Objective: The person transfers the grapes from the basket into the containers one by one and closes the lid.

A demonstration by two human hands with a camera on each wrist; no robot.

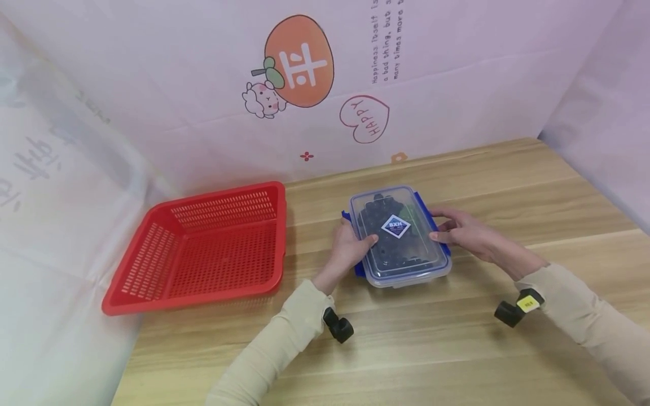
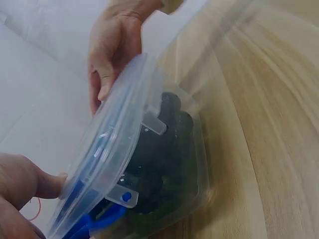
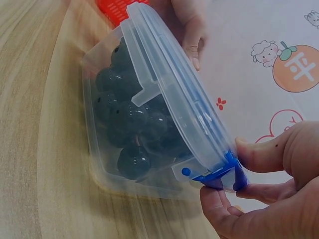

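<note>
A clear plastic food container [image 1: 421, 276] with a blue-edged lid [image 1: 393, 256] stands on the wooden table. Dark round fruits like grapes [image 3: 132, 122] fill it, with some green among them. My left hand [image 1: 347, 245] holds its left side, thumb on top of the lid and fingers down by the side. On the right side, my right hand [image 1: 469, 234] grips the lid's edge, with thumb above and fingers under a blue clip [image 3: 227, 174]. Near my left hand, another blue clip [image 2: 102, 219] sticks outward from the rim.
A red slotted plastic basket [image 1: 279, 248] sits to the left of the container. Behind the table [image 1: 406, 349] hangs a printed white cloth [image 1: 203, 84], with more cloth along both sides.
</note>
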